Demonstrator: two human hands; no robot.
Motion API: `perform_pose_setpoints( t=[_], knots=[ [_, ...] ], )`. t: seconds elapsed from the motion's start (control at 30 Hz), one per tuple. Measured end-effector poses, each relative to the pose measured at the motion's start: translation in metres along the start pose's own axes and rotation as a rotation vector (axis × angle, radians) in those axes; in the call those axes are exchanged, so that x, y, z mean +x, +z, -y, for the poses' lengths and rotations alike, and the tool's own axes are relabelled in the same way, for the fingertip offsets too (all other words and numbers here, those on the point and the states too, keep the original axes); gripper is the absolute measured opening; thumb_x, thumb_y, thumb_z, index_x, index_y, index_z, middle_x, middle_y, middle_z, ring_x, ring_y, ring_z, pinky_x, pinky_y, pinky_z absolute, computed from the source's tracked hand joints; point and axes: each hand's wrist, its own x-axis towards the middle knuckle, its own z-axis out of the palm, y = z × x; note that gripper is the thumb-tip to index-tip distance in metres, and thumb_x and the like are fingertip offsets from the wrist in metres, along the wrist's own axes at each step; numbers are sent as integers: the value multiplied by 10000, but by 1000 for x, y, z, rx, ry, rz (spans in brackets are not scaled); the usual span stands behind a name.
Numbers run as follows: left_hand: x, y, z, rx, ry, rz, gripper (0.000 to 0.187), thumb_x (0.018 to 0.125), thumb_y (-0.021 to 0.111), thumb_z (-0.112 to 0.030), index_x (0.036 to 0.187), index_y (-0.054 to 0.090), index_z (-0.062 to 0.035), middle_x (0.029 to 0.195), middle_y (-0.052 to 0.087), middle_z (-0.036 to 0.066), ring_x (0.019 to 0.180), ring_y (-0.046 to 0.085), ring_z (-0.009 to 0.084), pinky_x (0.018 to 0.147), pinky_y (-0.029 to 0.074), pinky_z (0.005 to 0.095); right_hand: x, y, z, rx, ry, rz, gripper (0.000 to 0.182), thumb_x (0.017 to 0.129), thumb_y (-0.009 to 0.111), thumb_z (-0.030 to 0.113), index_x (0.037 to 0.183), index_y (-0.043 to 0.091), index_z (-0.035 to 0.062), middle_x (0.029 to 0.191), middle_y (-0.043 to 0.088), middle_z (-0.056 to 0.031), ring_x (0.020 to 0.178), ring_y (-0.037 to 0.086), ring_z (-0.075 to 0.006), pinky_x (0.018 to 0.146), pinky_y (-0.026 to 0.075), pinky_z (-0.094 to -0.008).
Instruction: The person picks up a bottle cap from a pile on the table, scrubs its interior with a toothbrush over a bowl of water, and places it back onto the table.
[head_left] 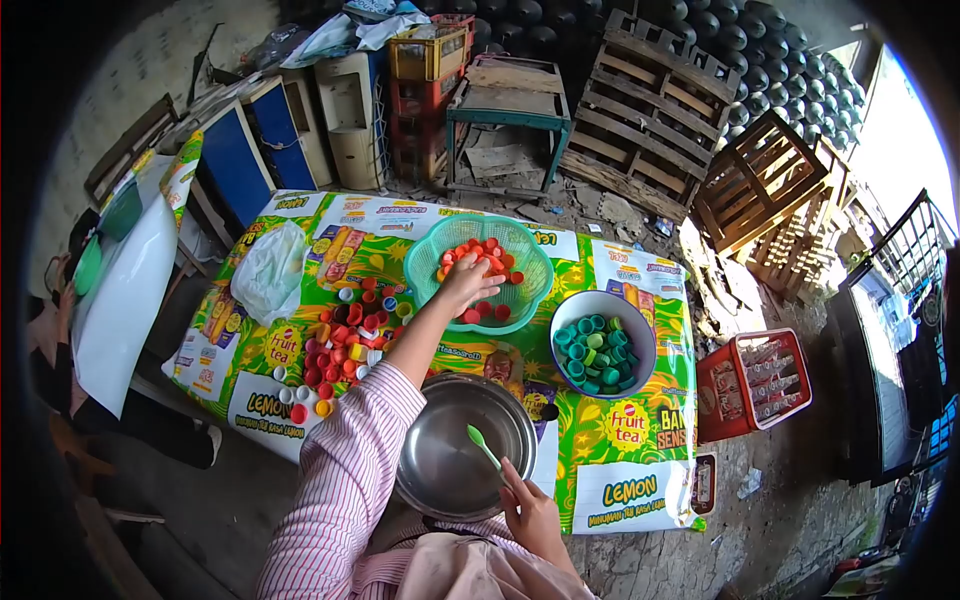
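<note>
My left hand reaches into a light green plastic basket, its fingers spread over red and orange bottle caps. Whether a cap touches the fingertips is hard to see. In my right hand is a light green plastic spoon, gripped at its lower end, its head over a steel bowl. No caps show inside that bowl. To the right, a white bowl holds green and teal caps. A loose pile of mostly red caps, with some white and yellow, lies left of my left forearm.
A printed plastic cloth covers the table. A crumpled plastic bag lies at its left. On the floor at right stands a red crate. Wooden pallets and a small table stand behind. Someone sits at far left.
</note>
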Motion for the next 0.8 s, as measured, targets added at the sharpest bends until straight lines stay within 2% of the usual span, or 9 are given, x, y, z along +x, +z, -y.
perform_pose_setpoints(
  t=[0.07, 0.17, 0.3, 0.43, 0.53, 0.63, 0.67, 0.7, 0.8],
  knots=[
    [21, 5, -2, 118, -105, -271, 615, 937, 472, -267, 1412, 148, -47, 1398, 275, 172, 1132, 505, 246, 864, 476, 390, -1, 0, 1, -16, -11, -9, 529, 825, 596, 147, 1321, 433, 239, 689, 573, -111, 517, 570, -303, 467, 454, -411],
    [13, -7, 16, 157, 0, -247, 661, 930, 480, -285, 1424, 97, -72, 1437, 209, 179, 1164, 468, 249, 870, 465, 411, 3, -7, 6, -28, 55, 49, 512, 811, 614, 121, 1296, 467, 192, 691, 581, -138, 575, 589, -313, 505, 457, -395],
    [-37, -47, 22, 259, 228, -276, 370, 918, 515, -227, 1237, 442, -54, 1211, 491, 62, 934, 563, 125, 680, 484, 251, 1, 2, -2, 53, 19, 1, 537, 817, 604, 121, 1318, 440, 219, 711, 588, -124, 550, 581, -301, 497, 461, -403],
    [-97, -111, 18, 424, 321, -336, 251, 898, 529, -153, 1128, 517, -55, 1038, 576, 14, 840, 559, 93, 605, 442, 212, 3, 1, -4, 89, 40, 29, 559, 808, 586, 53, 1330, 425, 171, 767, 612, -139, 569, 599, -282, 511, 462, -382],
    [-137, -145, 20, 736, 417, -378, 160, 871, 527, -61, 1021, 576, -38, 918, 610, 13, 824, 559, 91, 682, 453, 235, 5, 2, -3, 101, 7, 0, 585, 790, 564, 18, 1337, 414, 164, 772, 613, -153, 576, 605, -283, 531, 475, -385],
    [-170, -158, 27, 1032, 365, -409, 151, 816, 556, -21, 965, 576, -39, 901, 596, 62, 852, 579, 171, 745, 463, 260, 8, -1, 1, 57, 41, 32, 592, 775, 547, -1, 1333, 420, 153, 753, 609, -150, 573, 605, -278, 533, 477, -381],
    [-174, -167, 35, 1052, 418, -438, 175, 781, 597, -34, 954, 575, -56, 940, 566, 88, 898, 567, 236, 781, 466, 316, 9, -1, 3, 57, 37, 40, 592, 775, 547, -1, 1333, 420, 153, 753, 609, -150, 573, 605, -278, 533, 477, -381],
    [-179, -169, 40, 1051, 415, -446, 175, 781, 597, -34, 954, 575, -56, 940, 566, 88, 898, 567, 236, 781, 466, 316, 9, -2, 5, 56, 38, 37, 552, 794, 560, 21, 1320, 431, 129, 746, 608, -167, 579, 609, -278, 533, 470, -372],
    [-185, -174, 50, 1339, 415, -550, 334, 704, 686, -126, 1015, 565, -116, 1051, 484, 89, 1027, 488, 290, 882, 408, 400, 10, -3, 7, 43, 45, 41, 537, 804, 569, 33, 1316, 436, 127, 738, 605, -164, 580, 610, -270, 532, 471, -365]
  ],
)
